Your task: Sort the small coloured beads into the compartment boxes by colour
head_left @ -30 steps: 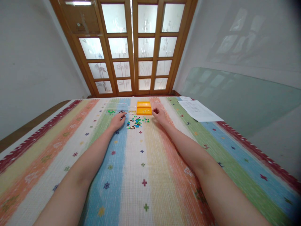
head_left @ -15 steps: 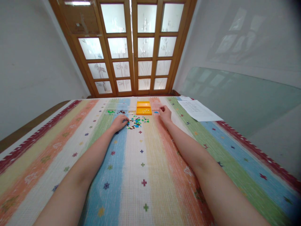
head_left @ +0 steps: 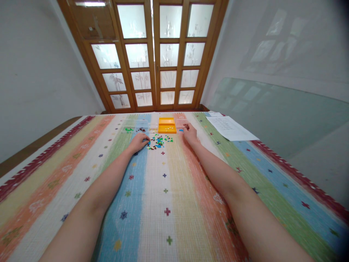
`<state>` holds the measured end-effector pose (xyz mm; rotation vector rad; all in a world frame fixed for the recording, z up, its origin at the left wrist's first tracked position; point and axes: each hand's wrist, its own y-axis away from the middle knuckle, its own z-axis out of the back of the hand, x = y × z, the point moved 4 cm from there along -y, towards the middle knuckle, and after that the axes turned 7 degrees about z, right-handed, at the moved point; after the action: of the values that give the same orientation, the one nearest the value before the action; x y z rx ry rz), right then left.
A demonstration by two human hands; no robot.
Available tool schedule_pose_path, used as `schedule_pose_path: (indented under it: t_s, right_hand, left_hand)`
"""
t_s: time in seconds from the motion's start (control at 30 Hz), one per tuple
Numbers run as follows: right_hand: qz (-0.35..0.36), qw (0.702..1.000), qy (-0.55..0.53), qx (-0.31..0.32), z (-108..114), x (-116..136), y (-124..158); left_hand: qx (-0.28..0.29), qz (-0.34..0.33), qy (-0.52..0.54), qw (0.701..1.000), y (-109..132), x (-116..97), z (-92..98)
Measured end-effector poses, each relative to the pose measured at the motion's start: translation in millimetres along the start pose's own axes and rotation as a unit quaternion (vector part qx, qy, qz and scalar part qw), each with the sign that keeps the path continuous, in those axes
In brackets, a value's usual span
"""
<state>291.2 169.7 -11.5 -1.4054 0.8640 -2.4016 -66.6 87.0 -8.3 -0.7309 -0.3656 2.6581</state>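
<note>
Many small coloured pieces (head_left: pixel 158 142), green, blue, brown and pale, lie in a loose heap on the cloth. My left hand (head_left: pixel 139 142) rests at the heap's left edge, fingers bent together against the pieces; whatever they pinch is too small to name. Just right of the heap, my right hand (head_left: pixel 190 134) is by the front right corner of a clear box (head_left: pixel 181 123), which has a few blue pieces (head_left: pixel 181 130) in it. Its thumb and fingertips are drawn together, and I cannot make out anything between them.
An open orange box (head_left: pixel 167 124) with pale pieces stands behind the heap. To its left, clear compartments hold green pieces (head_left: pixel 129 129), brown pieces (head_left: pixel 141 130) and yellowish ones. A printed sheet (head_left: pixel 231 128) lies at the right on the striped tablecloth (head_left: pixel 185 218).
My right hand has shifted slightly left and down beside the clear box. My left hand stays at the heap, and the boxes have not moved.
</note>
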Motion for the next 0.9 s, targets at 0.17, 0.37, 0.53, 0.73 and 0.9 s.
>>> schedule_pose_path:
  t_s: [0.17,0.37,0.53,0.73,0.9]
  right_hand:
    - [0.019,0.999,0.012,0.035,-4,13,6]
    - [0.059,0.996,0.016,0.063,-5,27,10]
    - [0.057,0.995,0.028,0.080,-7,31,13]
    - [0.062,0.993,0.040,0.097,-12,31,16]
    - [0.077,0.990,0.037,0.116,-15,31,16]
  left_hand:
    - [-0.038,0.078,0.038,0.996,1,5,3.6]
    - [-0.124,0.184,0.152,0.963,-1,24,7.9]
    - [-0.193,0.245,0.227,0.923,0,40,17.5]
    - [-0.229,0.297,0.219,0.901,5,54,26.8]
    - [-0.261,0.329,0.238,0.876,9,66,31.2]
